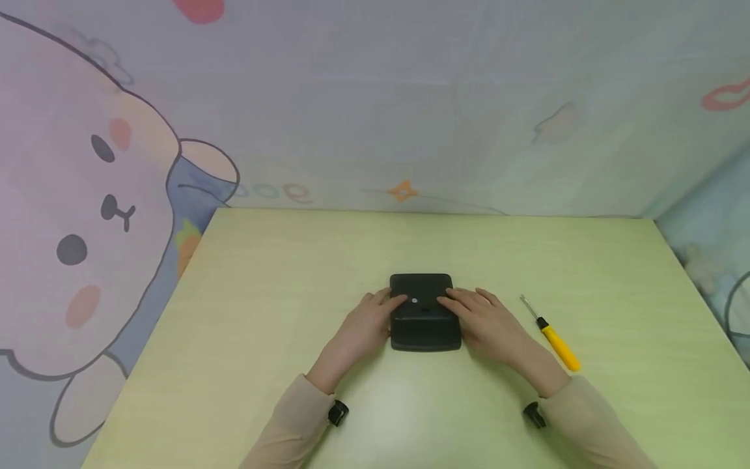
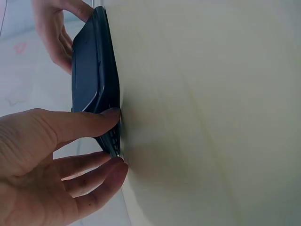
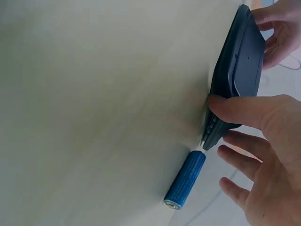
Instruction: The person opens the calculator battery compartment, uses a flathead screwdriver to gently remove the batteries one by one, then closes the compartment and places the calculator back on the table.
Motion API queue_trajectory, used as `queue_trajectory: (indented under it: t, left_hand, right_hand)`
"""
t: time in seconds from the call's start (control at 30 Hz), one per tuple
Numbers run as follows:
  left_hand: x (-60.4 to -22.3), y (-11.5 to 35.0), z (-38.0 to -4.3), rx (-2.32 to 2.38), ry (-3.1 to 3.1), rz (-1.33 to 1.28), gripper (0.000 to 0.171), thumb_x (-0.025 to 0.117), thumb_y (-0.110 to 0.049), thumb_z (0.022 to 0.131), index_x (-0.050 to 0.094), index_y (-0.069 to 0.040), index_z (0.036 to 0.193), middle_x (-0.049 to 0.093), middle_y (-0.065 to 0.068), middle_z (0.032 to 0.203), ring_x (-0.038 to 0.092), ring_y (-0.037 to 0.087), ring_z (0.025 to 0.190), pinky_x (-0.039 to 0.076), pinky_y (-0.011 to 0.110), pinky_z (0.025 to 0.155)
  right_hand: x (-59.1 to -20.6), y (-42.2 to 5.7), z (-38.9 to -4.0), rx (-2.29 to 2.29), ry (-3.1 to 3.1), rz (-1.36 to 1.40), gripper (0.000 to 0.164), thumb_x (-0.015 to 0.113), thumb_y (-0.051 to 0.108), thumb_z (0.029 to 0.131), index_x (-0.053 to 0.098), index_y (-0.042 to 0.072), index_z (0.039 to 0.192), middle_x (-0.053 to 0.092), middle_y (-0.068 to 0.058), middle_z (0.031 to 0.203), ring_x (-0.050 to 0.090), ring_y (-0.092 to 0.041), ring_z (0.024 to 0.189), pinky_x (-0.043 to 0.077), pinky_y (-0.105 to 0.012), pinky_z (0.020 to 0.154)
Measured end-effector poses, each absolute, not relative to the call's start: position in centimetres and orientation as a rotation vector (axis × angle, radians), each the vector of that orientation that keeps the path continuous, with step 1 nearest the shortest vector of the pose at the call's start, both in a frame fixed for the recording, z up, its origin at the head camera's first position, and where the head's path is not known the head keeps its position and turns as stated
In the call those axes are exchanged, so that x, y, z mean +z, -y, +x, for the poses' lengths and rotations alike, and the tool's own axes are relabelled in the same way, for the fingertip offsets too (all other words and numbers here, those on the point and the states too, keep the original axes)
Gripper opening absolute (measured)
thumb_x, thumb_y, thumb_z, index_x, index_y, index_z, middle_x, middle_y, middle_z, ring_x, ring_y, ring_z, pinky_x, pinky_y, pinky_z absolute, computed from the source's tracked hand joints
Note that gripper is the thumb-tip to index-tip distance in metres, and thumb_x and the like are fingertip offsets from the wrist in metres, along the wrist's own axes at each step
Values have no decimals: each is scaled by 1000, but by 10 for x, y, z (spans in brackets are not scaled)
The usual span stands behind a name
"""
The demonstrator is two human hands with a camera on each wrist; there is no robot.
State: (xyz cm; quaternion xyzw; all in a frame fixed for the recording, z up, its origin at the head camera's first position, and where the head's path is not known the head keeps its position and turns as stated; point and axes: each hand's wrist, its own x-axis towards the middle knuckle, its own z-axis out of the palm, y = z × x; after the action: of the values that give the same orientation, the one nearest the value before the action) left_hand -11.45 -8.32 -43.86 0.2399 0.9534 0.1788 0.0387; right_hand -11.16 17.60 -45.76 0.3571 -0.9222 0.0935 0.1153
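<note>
A black rectangular plastic device (image 1: pixel 422 286) lies on the table between both hands. Its part nearer the person steps down, and a small pale round spot shows on top. My left hand (image 1: pixel 363 326) grips its left side, thumb on one edge and fingertips at another in the left wrist view. On the opposite side my right hand (image 3: pixel 273 155) holds it, with the thumb pressed to the edge. A blue battery (image 3: pixel 186 181) rests on the table near the right fingers; the head view does not show it.
To the right of the right hand lies a screwdriver (image 1: pixel 559 348) with a yellow handle, its shaft pointing away from the person. The pale table (image 1: pixel 281 280) meets a patterned cloth (image 1: pixel 351 117) along its far edge.
</note>
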Motion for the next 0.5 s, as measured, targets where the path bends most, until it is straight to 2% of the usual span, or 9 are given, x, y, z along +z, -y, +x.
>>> queue_trajectory:
  t: [0.3,0.5]
  left_hand:
    - [-438,82,-117,514,-2939,743,58,70,0,82,54,-13,136,51,18,140,55,35,119,53,43,90]
    - [-434,85,-120,487,-2930,787,53,67,-6,85,54,-12,136,54,17,137,56,35,119,52,44,93]
  right_hand:
    - [-454,-176,-115,233,2726,1045,61,79,16,78,55,9,134,58,-14,135,54,-31,124,41,-53,104]
    - [-453,-177,-116,269,2742,1034,58,75,16,81,54,10,135,56,-13,136,54,-30,124,39,-54,106]
